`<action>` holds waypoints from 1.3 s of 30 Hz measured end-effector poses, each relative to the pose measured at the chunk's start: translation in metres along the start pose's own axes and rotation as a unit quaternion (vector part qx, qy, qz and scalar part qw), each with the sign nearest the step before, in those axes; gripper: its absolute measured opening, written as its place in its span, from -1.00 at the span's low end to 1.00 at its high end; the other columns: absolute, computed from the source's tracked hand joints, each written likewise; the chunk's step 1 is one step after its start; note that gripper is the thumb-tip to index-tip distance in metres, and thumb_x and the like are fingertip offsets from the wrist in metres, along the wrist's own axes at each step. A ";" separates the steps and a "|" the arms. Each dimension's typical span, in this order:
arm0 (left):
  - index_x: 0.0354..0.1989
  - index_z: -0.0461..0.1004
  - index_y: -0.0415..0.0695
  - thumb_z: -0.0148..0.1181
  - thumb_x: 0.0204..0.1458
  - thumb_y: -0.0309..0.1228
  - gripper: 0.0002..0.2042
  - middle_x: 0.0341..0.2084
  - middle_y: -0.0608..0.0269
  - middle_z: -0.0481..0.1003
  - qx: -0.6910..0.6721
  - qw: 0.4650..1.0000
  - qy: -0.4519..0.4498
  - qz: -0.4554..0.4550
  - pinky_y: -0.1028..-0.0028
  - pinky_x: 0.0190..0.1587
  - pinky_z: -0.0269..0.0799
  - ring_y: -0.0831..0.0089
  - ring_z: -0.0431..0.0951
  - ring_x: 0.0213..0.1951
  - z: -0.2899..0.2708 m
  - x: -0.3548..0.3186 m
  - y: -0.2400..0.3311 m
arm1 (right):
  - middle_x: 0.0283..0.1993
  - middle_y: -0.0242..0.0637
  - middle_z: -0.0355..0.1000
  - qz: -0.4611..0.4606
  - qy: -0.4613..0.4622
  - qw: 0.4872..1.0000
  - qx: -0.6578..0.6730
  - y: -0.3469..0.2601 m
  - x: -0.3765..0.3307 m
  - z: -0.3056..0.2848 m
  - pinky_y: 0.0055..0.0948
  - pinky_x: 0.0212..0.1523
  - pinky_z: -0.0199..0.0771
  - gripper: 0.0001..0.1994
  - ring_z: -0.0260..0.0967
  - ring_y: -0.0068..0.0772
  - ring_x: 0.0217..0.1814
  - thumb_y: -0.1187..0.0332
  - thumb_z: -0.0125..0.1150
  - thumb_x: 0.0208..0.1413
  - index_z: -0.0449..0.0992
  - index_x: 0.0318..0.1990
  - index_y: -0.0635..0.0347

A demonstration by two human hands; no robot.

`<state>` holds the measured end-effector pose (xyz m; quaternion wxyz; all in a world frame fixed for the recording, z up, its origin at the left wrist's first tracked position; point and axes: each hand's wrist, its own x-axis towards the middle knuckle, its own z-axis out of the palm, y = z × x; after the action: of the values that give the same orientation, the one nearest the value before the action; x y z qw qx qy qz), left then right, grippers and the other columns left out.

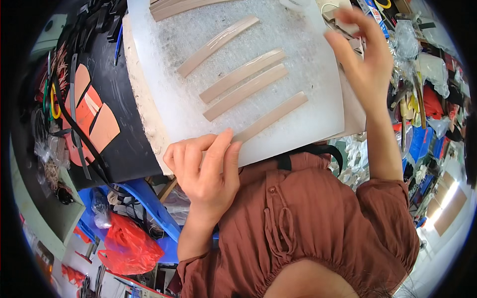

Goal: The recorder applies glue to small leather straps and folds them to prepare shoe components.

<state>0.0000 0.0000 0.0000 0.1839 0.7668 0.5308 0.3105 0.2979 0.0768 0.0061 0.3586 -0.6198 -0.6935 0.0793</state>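
Several beige, leather-like strips lie slantwise on a cloudy white sheet [323,107] in front of me. The nearest strip [276,115] has its lower left end at the thumb and forefinger of my left hand [206,166], which are closed on it at the sheet's near edge. Farther off lie a pair of strips [243,74] side by side and a glossy, wet-looking strip [218,45]. Off the sheet's right side, my right hand [365,62] is raised with fingers apart and holds nothing; its fingertips are slightly blurred.
Left of the sheet, a black surface [131,149] carries orange and tan cut pieces [104,126], dark straps and a blue pen [118,44]. A red plastic bag [131,246] sits below on the left. Clear plastic bags [407,39] and mixed clutter crowd the right.
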 end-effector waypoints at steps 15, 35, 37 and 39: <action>-0.34 0.58 -0.11 0.43 -0.11 -0.54 -0.83 -0.40 0.31 0.52 -0.003 1.000 -0.004 -0.013 0.36 -0.11 0.20 0.34 0.43 -0.33 0.009 -0.003 0.021 | -0.29 -0.29 0.44 -0.025 -0.172 0.983 0.062 -0.065 -0.059 -0.009 -0.28 -0.20 0.41 -0.83 0.37 -0.19 -0.23 0.61 0.32 -0.04 0.60 -0.26 0.20; -0.17 0.68 -0.21 0.24 -0.32 -0.68 -0.59 -0.24 0.16 0.55 -0.075 0.989 0.002 0.131 0.35 -0.25 0.51 0.23 0.56 -0.27 0.030 0.005 0.010 | -0.10 -0.30 0.47 -0.142 -0.152 0.977 0.044 -0.060 -0.098 0.009 -0.39 -0.19 0.48 -0.43 0.37 -0.26 -0.17 0.66 0.25 -0.14 0.58 0.15 0.12; -0.17 0.68 -0.22 0.24 -0.32 -0.68 -0.59 -0.24 0.16 0.55 -0.074 0.988 0.005 0.135 0.35 -0.25 0.51 0.23 0.56 -0.27 0.031 0.005 0.009 | -0.08 -0.31 0.47 -0.149 -0.159 0.975 0.035 -0.059 -0.098 0.009 -0.39 -0.16 0.47 -0.43 0.35 -0.27 -0.15 0.65 0.24 -0.12 0.57 0.16 0.13; -0.17 0.67 -0.23 0.25 -0.32 -0.67 -0.59 -0.24 0.16 0.54 -0.072 0.988 0.006 0.138 0.35 -0.25 0.51 0.23 0.55 -0.27 0.031 0.005 0.009 | -0.07 -0.32 0.46 -0.155 -0.163 0.974 0.026 -0.059 -0.098 0.009 -0.39 -0.13 0.45 -0.43 0.33 -0.28 -0.14 0.63 0.25 -0.11 0.56 0.17 0.14</action>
<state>0.0283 0.0026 -0.0162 0.1910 0.8158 0.3970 0.3746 0.2426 -0.0231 -0.0069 0.2649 -0.4737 -0.8281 0.1405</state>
